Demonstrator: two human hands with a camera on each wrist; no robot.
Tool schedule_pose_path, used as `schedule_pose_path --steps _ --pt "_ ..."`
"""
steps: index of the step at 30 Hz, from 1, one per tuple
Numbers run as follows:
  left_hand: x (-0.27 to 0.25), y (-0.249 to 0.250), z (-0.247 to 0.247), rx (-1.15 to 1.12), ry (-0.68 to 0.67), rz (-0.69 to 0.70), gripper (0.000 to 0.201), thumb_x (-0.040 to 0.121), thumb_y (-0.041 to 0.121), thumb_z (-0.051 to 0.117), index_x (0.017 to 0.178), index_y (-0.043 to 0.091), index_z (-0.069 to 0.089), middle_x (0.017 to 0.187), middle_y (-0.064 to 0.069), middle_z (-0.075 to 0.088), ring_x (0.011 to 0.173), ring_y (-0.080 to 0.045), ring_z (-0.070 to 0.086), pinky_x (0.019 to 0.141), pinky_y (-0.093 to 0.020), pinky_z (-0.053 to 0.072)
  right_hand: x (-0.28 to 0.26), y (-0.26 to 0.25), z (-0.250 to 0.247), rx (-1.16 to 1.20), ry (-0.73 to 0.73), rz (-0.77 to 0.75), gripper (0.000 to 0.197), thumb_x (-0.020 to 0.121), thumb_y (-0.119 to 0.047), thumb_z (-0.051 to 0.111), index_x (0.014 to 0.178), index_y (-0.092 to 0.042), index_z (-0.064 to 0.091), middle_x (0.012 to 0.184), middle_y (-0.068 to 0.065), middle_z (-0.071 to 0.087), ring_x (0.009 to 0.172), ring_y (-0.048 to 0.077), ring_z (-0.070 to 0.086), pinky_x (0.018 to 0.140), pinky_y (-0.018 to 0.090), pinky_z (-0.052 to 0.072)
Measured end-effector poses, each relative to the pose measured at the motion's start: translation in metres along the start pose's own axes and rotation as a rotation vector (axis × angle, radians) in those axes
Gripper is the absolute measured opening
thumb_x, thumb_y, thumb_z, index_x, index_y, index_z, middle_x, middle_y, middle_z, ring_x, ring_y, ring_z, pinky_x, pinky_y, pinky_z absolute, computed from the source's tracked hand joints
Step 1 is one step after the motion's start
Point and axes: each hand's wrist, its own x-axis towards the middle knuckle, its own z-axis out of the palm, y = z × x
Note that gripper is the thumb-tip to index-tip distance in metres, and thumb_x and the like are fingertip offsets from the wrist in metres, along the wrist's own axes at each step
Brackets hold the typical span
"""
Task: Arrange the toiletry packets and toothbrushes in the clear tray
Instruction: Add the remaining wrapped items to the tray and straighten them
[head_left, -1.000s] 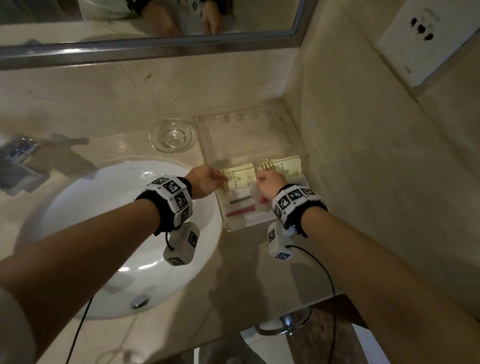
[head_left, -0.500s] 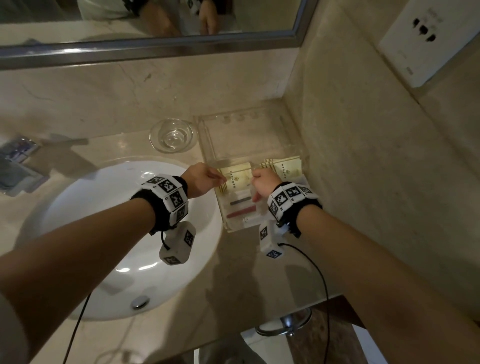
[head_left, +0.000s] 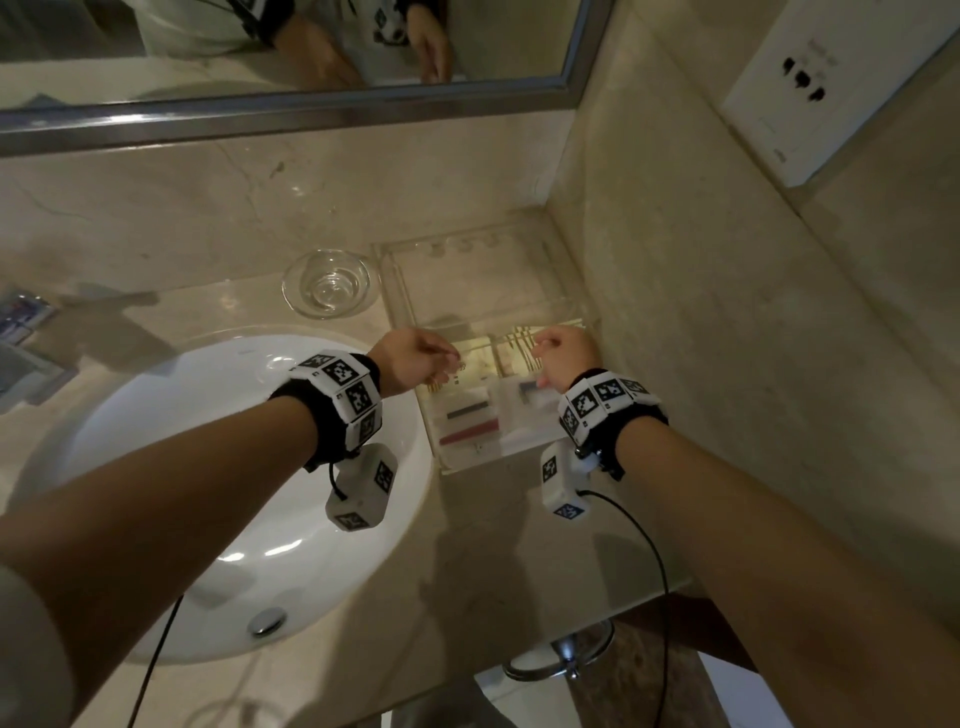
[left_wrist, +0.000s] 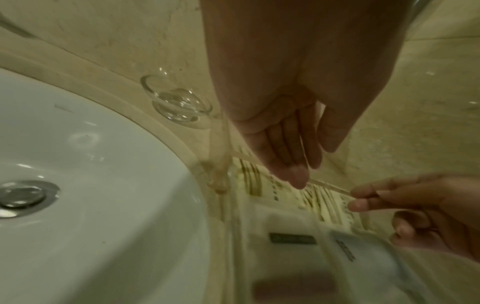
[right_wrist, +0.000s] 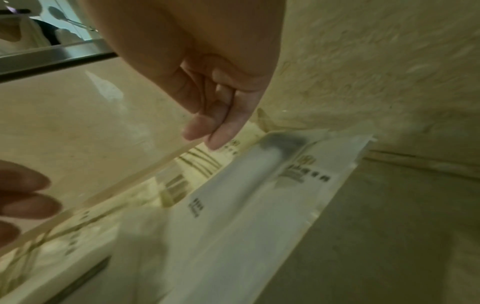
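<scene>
The clear tray (head_left: 395, 296) sits in the counter's back right corner. Its front compartment holds two cream packets with gold stripes (head_left: 480, 364) (left_wrist: 262, 185) (right_wrist: 197, 158), standing against a clear divider. In front of them lie white toothbrush packets (head_left: 467, 421) (head_left: 530, 400) (right_wrist: 246, 195). My left hand (head_left: 447, 358) (left_wrist: 303, 170) hovers over the left cream packet, fingers straight and together, holding nothing. My right hand (head_left: 545, 348) (right_wrist: 207, 133) hangs over the right cream packet, fingers loosely bent, their tips by the divider's top edge. The tray's rear compartment is bare.
A small glass dish (head_left: 326, 283) stands left of the tray. The white sink basin (head_left: 208, 467) lies under my left forearm. The stone side wall (head_left: 675, 312) runs right beside the tray, and a mirror (head_left: 260, 52) hangs behind. Blue packets (head_left: 21, 312) lie far left.
My right hand has shifted to the right and a little farther back, uncovering the right toothbrush packet. My left hand has hardly moved.
</scene>
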Motion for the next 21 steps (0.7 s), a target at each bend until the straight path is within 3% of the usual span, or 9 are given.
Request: schedule_pose_path --steps 2,5,7,9,10,13,15,18,21 --pt "0.000 0.010 0.011 -0.055 -0.067 -0.017 0.026 0.088 -0.001 0.052 0.112 -0.008 0.061 0.093 -0.008 0.064 0.060 -0.002 0.063 0.056 -0.009 0.050 0.003 0.005 -0.009 -0.032 0.029 0.037 0.035 0.094 -0.004 0.038 0.123 -0.008 0.059 0.127 0.011 0.060 0.093 0.035 0.066 0.088 0.042 0.054" --pt "0.004 0.025 0.034 -0.041 -0.178 -0.073 0.032 0.092 0.002 0.046 0.124 -0.003 0.053 0.109 -0.009 0.056 0.078 -0.015 0.061 0.046 -0.011 0.048 0.006 0.014 -0.017 -0.099 0.016 0.026 0.040 0.095 -0.006 0.037 0.131 -0.011 0.052 0.133 0.012 0.056 0.090 0.025 0.062 0.093 0.040 0.052" --pt "0.010 0.032 0.048 -0.004 -0.216 -0.105 0.037 0.094 0.004 0.043 0.130 0.000 0.048 0.116 -0.010 0.055 0.090 -0.018 0.058 0.046 -0.016 0.047 0.007 0.021 -0.020 -0.132 -0.038 -0.034 0.042 0.094 -0.004 0.037 0.132 -0.011 0.053 0.137 0.011 0.052 0.090 0.019 0.054 0.096 0.041 0.050" --pt "0.018 0.036 0.059 0.033 -0.220 -0.121 0.039 0.094 0.004 0.041 0.133 0.002 0.044 0.125 -0.012 0.055 0.097 -0.020 0.058 0.053 -0.020 0.044 0.007 0.026 -0.019 -0.166 -0.100 -0.105 0.042 0.093 -0.001 0.038 0.129 -0.011 0.055 0.143 0.008 0.047 0.099 0.022 0.057 0.099 0.041 0.048" --pt "0.022 0.037 0.063 0.054 -0.225 -0.125 0.040 0.094 0.004 0.041 0.133 0.001 0.044 0.125 -0.013 0.056 0.098 -0.021 0.058 0.055 -0.022 0.042 0.008 0.028 -0.018 -0.187 -0.133 -0.140 0.043 0.092 0.001 0.038 0.128 -0.011 0.056 0.146 0.007 0.043 0.110 0.025 0.057 0.102 0.041 0.046" --pt "0.031 0.037 0.070 0.121 -0.237 -0.144 0.026 0.093 0.005 0.045 0.116 0.004 0.056 0.104 -0.011 0.056 0.092 -0.022 0.054 0.055 -0.023 0.040 0.012 0.033 -0.015 -0.346 -0.276 -0.237 0.049 0.088 0.007 0.041 0.133 -0.012 0.053 0.155 0.006 0.027 0.139 0.027 0.034 0.114 0.037 0.032" --pt "0.036 0.035 0.071 0.175 -0.238 -0.153 0.011 0.093 0.011 0.048 0.098 0.009 0.057 0.096 -0.010 0.056 0.087 -0.023 0.053 0.052 -0.023 0.042 0.016 0.033 -0.014 -0.474 -0.326 -0.260 0.053 0.090 0.004 0.041 0.140 -0.013 0.043 0.157 0.008 0.021 0.143 0.027 0.024 0.117 0.035 0.025" --pt "0.042 0.033 0.073 0.211 -0.244 -0.158 0.015 0.093 0.017 0.049 0.097 0.008 0.060 0.093 -0.009 0.059 0.083 -0.023 0.056 0.048 -0.021 0.045 0.022 0.037 -0.013 -0.527 -0.357 -0.249 0.058 0.091 0.003 0.042 0.145 -0.016 0.035 0.160 0.005 0.008 0.143 0.028 0.025 0.114 0.037 0.031" --pt "0.045 0.035 0.075 0.197 -0.235 -0.152 0.017 0.094 0.017 0.046 0.092 0.006 0.058 0.076 -0.005 0.054 0.065 -0.018 0.052 0.045 -0.022 0.046 0.026 0.039 -0.013 -0.562 -0.386 -0.237 0.061 0.093 0.001 0.041 0.147 -0.023 0.027 0.160 -0.003 -0.002 0.143 0.025 0.027 0.111 0.033 0.035"
